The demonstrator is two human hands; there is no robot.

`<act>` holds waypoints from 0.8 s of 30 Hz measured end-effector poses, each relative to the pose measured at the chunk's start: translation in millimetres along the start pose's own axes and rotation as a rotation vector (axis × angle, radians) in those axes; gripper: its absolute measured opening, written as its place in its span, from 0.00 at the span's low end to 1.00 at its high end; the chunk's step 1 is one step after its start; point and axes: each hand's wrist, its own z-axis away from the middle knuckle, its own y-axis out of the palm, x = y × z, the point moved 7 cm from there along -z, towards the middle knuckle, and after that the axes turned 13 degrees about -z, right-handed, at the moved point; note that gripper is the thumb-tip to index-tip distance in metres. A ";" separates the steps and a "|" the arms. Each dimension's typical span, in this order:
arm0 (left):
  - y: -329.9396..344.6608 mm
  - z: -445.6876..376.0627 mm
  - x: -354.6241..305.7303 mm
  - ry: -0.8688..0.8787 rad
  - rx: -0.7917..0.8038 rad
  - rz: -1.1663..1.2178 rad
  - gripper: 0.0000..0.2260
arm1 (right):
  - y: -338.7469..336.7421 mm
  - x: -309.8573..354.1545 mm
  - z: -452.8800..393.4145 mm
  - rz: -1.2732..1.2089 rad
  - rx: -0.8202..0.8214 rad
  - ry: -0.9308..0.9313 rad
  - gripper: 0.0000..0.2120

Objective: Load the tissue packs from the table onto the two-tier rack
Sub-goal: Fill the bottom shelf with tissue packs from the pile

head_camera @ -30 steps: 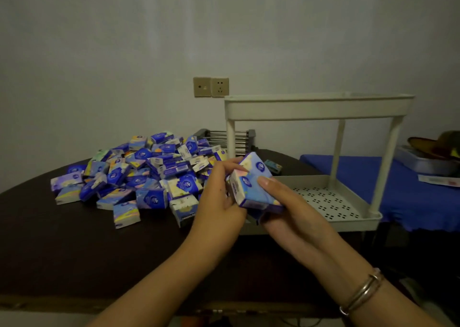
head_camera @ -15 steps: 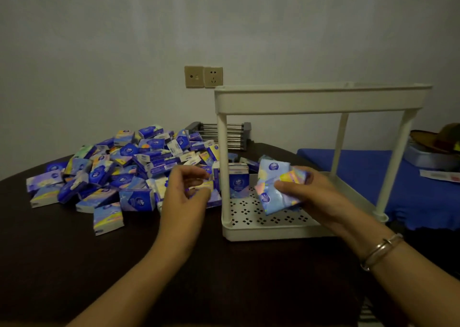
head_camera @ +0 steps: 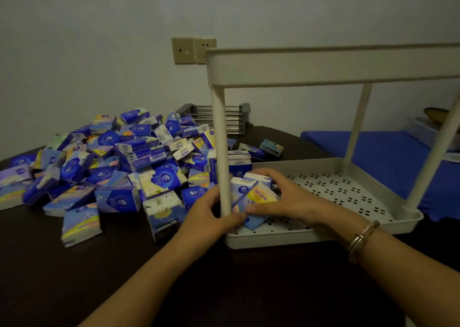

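A white two-tier rack (head_camera: 331, 65) stands on the dark table (head_camera: 62, 277), its perforated lower tier (head_camera: 348, 192) mostly bare. At that tier's front left corner, by the post (head_camera: 221, 152), both hands meet on a small bunch of tissue packs (head_camera: 249, 193). My right hand (head_camera: 281, 197) grips them from the right and above. My left hand (head_camera: 209, 213) holds them from the left, thumb on the lowest pack. One more pack (head_camera: 240, 162) stands upright in the tier behind them. A big pile of blue tissue packs (head_camera: 112, 157) lies to the left.
A metal slatted stand (head_camera: 232, 119) sits at the table's back by the wall, under a double wall socket (head_camera: 193, 50). A lone teal pack (head_camera: 271, 147) lies behind the rack. To the right is a blue-covered surface (head_camera: 388, 152) with a tray on it.
My right hand carried the packs down to the lower tier's front left corner. My left hand came over from the pile's edge and joined it there. The view moved closer.
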 end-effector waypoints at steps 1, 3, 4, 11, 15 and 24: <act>3.1 1.4 0.3 0.017 0.010 -0.033 0.29 | -1.1 -2.5 -0.4 0.032 0.003 0.017 0.35; 6.8 2.6 2.3 0.028 -0.011 -0.101 0.32 | 0.2 -7.3 -0.1 0.067 0.017 0.069 0.39; 7.4 2.2 3.7 0.027 -0.035 -0.126 0.32 | 2.3 -8.5 0.4 0.086 0.024 0.084 0.40; 5.8 1.1 6.3 0.026 -0.120 -0.202 0.19 | 6.5 0.3 1.0 0.233 0.068 0.133 0.39; 2.0 2.9 6.6 -0.013 -0.152 -0.277 0.18 | -0.5 8.1 4.4 0.207 0.020 0.116 0.37; 2.3 9.7 -2.0 -0.033 -0.160 -0.206 0.17 | 4.1 1.4 12.4 0.125 0.015 0.136 0.37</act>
